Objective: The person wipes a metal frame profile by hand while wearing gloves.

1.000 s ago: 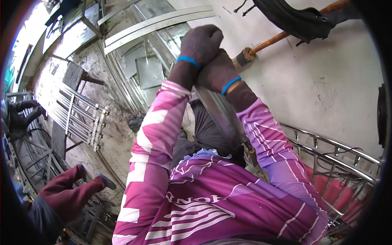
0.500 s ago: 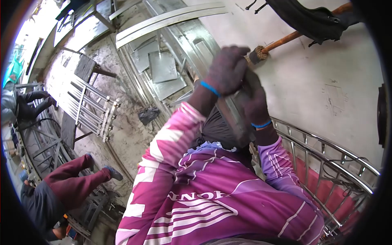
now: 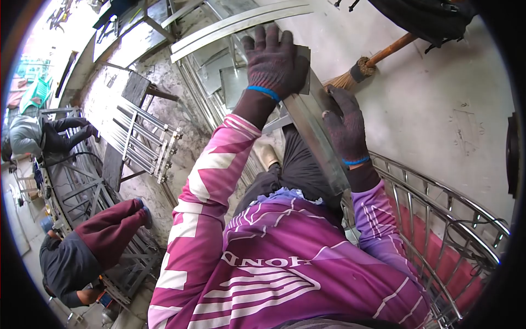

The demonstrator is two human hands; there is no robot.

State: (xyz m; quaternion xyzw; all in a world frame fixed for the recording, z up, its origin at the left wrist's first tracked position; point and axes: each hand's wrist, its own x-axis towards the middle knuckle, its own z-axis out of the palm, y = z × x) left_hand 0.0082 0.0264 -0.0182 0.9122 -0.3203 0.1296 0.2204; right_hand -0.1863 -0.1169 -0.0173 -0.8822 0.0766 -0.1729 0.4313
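A gloved left hand (image 3: 274, 63), fingers spread wide, partly hides a thin dark plate (image 3: 304, 54) at the upper end of a long, smooth metal bar (image 3: 316, 140); the right hand (image 3: 346, 129), loosely open, is beside the bar, contact unclear. Around them: a bristly broom (image 3: 345, 81), flat steel sheets (image 3: 233, 83), shiny round tubes (image 3: 137, 137).

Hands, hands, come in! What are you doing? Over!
Left hand spread open, by metal bar's far end. Right hand beside bar, grip unclear. Broom close by.
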